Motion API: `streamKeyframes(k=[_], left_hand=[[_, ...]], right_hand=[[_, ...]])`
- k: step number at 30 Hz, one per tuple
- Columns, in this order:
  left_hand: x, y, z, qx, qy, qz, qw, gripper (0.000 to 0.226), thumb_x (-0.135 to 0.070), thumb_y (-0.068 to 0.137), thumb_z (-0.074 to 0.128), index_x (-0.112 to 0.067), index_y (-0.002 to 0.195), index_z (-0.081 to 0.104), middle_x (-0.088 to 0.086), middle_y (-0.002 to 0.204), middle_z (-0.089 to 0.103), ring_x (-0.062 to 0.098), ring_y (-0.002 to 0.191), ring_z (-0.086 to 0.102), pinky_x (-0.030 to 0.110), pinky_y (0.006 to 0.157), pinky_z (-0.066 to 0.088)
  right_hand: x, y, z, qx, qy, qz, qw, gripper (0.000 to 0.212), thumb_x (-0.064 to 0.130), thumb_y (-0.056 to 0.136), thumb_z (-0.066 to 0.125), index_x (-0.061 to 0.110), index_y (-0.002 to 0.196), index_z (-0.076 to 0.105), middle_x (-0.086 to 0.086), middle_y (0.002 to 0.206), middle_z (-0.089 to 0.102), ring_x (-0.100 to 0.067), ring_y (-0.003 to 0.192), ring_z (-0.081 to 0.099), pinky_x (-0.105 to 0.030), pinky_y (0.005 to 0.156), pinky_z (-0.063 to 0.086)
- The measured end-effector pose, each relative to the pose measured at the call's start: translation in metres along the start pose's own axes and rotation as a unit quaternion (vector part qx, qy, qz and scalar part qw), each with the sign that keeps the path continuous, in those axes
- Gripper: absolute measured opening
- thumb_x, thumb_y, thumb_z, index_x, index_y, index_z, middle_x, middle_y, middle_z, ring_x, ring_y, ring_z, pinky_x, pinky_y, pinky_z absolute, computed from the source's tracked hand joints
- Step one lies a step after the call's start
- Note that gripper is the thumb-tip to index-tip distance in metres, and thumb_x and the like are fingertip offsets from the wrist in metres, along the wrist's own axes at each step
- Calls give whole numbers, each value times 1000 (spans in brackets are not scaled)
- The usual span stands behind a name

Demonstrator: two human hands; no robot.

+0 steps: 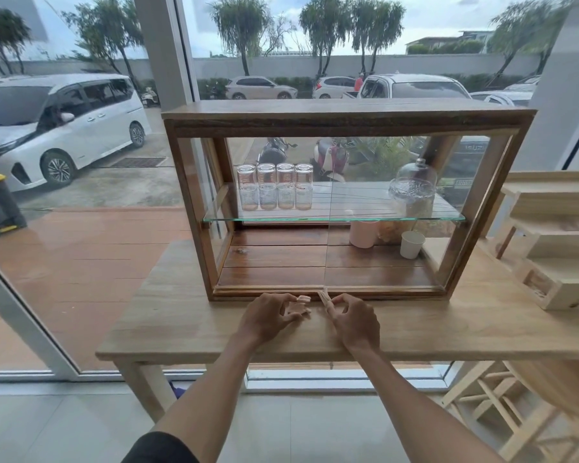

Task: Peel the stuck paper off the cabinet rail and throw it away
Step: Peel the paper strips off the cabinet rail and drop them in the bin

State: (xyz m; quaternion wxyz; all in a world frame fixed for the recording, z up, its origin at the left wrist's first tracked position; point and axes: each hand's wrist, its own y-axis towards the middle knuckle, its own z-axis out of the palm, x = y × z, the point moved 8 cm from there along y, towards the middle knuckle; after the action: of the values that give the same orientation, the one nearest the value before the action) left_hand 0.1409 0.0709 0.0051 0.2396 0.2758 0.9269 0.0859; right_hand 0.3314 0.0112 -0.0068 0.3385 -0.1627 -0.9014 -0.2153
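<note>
**Paper lies at the rail, between the two hands**

The cabinet (348, 202) stands on the wooden surface (448, 322). Its bottom rail (381, 293) runs left to right, straight in front of the person. The pale paper (298, 307) is at the middle of the rail, its long side along the rail. The left hand (268, 317) pinches it between thumb and fingers and is the nearer one. The right hand (355, 320) pinches a thin strip (325, 299) just beside it. The pull should probably go toward the person.
</note>
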Motion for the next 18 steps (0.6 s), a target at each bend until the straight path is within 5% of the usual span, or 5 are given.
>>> streamKeyframes(k=[12, 18], left_hand=[[2, 8, 16, -20, -14, -72, 997, 20, -44, 88, 64, -29, 99, 74, -5, 93, 75, 15, 87, 69, 33, 71, 54], [8, -4, 10, -37, -31, -92, 995, 25, -48, 89, 62, -28, 94, 74, -5, 87, 74, 15, 81, 68, 30, 63, 47]], right_hand=[[-4, -3, -3, 23, 6, -20, 1000, 12, 42, 82, 75, 31, 86, 75, 8, 59, 60, -11, 57, 57, -25, 59, 42], [-2, -5, 3, 18, 0, -21, 1000, 13, 44, 81, 75, 32, 86, 75, 8, 60, 63, -12, 58, 61, -27, 57, 48]])
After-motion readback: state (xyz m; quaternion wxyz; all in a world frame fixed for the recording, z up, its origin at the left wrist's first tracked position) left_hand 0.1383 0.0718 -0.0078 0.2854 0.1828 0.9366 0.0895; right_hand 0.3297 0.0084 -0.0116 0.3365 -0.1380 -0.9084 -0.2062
